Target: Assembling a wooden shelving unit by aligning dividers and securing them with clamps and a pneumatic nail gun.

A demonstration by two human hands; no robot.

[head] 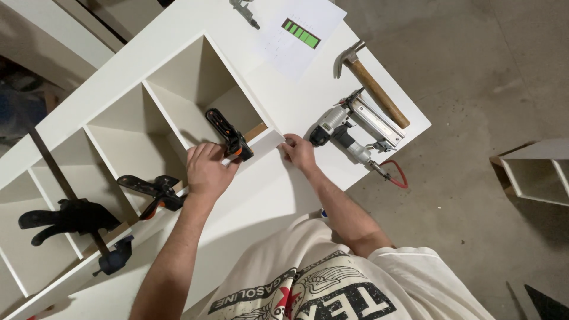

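A white cubby shelf unit [118,101] lies on a white worktable. My left hand [207,170] grips the handle of a black and orange spring clamp [230,135] that bites the unit's front edge. My right hand [298,152] pinches the corner of a narrow white strip [264,145] held against that front edge, just right of the clamp.
Another black spring clamp [153,191] and a black bar clamp [71,216] hold the same edge further left. A silver nail gun [349,130] with a red hose, a wooden-handled hammer [370,83] and a paper sheet [302,35] lie on the table. A second white cubby piece [536,172] sits on the concrete floor.
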